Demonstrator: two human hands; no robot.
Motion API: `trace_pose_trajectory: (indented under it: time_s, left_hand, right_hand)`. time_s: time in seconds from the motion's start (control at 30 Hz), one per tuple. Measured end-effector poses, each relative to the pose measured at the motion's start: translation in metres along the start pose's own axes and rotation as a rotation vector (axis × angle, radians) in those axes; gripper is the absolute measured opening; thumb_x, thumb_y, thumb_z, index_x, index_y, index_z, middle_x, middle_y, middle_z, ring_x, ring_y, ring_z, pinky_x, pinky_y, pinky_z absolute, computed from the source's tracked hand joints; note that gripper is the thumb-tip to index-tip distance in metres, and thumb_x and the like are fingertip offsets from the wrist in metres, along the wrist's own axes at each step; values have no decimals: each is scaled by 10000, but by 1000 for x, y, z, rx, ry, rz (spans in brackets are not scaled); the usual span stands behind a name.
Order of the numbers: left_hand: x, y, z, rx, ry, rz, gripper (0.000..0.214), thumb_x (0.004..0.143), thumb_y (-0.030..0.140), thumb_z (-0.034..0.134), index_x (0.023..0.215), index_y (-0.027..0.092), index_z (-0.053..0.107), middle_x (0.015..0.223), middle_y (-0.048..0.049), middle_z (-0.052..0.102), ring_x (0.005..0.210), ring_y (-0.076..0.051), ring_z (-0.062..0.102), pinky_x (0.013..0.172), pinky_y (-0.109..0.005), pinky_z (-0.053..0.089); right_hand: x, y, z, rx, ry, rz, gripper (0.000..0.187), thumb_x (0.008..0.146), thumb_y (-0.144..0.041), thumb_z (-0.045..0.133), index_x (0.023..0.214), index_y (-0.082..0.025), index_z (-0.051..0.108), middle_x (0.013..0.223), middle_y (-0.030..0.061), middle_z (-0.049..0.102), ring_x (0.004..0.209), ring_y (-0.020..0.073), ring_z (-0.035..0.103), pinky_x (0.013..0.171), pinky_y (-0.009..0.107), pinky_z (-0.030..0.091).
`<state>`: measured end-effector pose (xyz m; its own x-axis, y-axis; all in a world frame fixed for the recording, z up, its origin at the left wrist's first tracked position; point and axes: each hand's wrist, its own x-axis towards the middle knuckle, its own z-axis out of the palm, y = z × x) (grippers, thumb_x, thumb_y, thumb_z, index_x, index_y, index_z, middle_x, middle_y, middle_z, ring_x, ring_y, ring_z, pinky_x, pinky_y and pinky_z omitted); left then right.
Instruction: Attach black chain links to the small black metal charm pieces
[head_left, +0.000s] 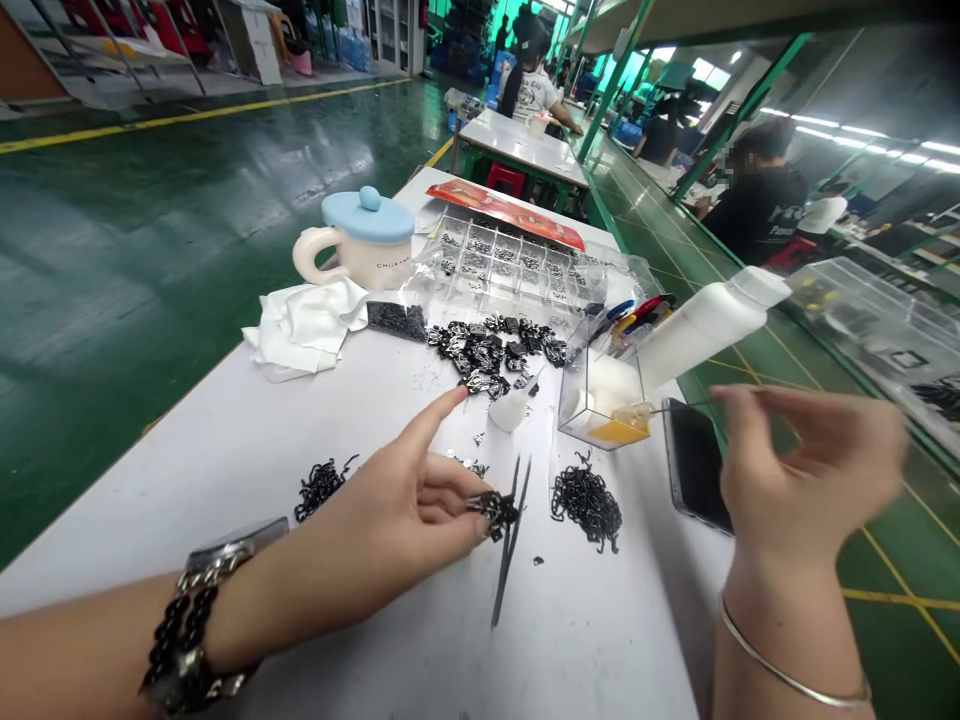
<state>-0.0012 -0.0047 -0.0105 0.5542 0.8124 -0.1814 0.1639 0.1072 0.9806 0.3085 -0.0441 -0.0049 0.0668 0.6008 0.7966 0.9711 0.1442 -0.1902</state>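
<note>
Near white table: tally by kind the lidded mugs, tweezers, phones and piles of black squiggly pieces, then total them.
Lidded mug: 1
Tweezers: 1 pair
Phone: 1
Squiggly-piece piles, left and right: 2
Total: 5

Left hand (pixel 420 515): thumb and fingers pinch a small black part (pixel 495 512).
Tweezers (pixel 507 560): on the table (pixel 225 440), just right of the grip.
Hook pile (pixel 589 505): farther right.
Nozzle bottle (pixel 510 409): beyond the grip.
Right hand (pixel 806 470): well right of the grip, blurred; hold unclear.
Phone (pixel 694 460): right of the grip.
Mug (pixel 375 258): far beyond the grip, leftward, blue-lidded.
</note>
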Motion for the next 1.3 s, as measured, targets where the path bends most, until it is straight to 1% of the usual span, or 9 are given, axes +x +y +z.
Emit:
trace_pose_trajectory:
  time_s: [0.1, 0.2, 0.23, 0.4, 0.5, 0.63, 0.77, 0.97, 1.3]
  left_hand:
    - [11, 10, -10, -226, 26, -129, 873, 741, 185, 680, 1437, 191, 153, 801, -27, 688, 672, -164, 680, 630, -265, 561]
    - [23, 17, -26, -341, 112, -94, 846, 726, 116, 693, 1407, 155, 191, 730, -1, 662, 668, -149, 664, 647, -253, 555]
    - [27, 18, -32, -376, 147, -69, 813, 722, 93, 693, 1385, 138, 224, 715, 6, 649, 677, -142, 657, 681, -262, 562]
    - [38, 18, -50, -418, 266, 16, 587, 706, 9, 655, 1205, 90, 358, 647, 30, 576, 660, -132, 622, 732, -338, 578]
    - [39, 16, -54, -393, 294, 51, 516, 706, 8, 643, 1135, 96, 368, 646, 27, 575, 662, -129, 615, 731, -341, 569]
    - [41, 10, -58, -275, 355, 131, 497, 672, 14, 652, 1064, 142, 375, 725, 2, 606, 653, -135, 627, 703, -331, 537]
    - [44, 1, -60, -121, 420, 238, 515, 632, 56, 681, 1025, 196, 378, 796, 2, 598, 706, -151, 636, 707, -319, 501]
    - [42, 0, -59, -1, 437, 295, 463, 644, 97, 662, 994, 202, 378, 808, -1, 603, 679, -140, 624, 706, -320, 489]
    - [45, -2, -59, -5, 355, 257, 451, 667, 138, 673, 996, 191, 369, 811, -30, 639, 726, -172, 657, 706, -336, 518]
  right_hand:
    - [6, -18, 4, -100, 22, 46, 192, 778, -235, 666, 965, -212, 630, 1070, 98, 622, 959, 296, 594, 786, 431, 430]
    - [6, -54, 11, 125, 139, -39, 166, 752, -174, 672, 911, -186, 625, 920, 86, 633, 889, 254, 597, 753, 390, 444]
    - [3, -70, 15, 239, 85, -67, 131, 763, -148, 649, 884, -185, 617, 870, 66, 631, 849, 231, 597, 747, 378, 437]
    - [-17, -143, 42, 487, -759, -259, 121, 855, -95, 475, 825, -162, 571, 783, 44, 612, 760, 180, 544, 690, 344, 352]
    - [-19, -169, 69, 516, -901, -251, 117, 841, -117, 494, 777, -163, 580, 726, 37, 588, 726, 179, 524, 672, 332, 354]
    - [-11, -186, 107, 500, -949, -115, 49, 829, -164, 569, 839, -185, 612, 829, 35, 614, 716, 146, 541, 680, 297, 400]
    - [-12, -196, 128, 450, -986, -10, 89, 777, -197, 637, 726, -165, 571, 790, 40, 587, 676, 143, 518, 611, 274, 388]
    - [-12, -205, 129, 417, -1013, -17, 72, 754, -150, 588, 705, -169, 539, 753, 29, 593, 660, 138, 510, 588, 265, 339]
    - [-12, -207, 121, 347, -953, -270, 126, 765, -95, 448, 795, -153, 557, 802, 70, 613, 728, 192, 524, 621, 323, 298]
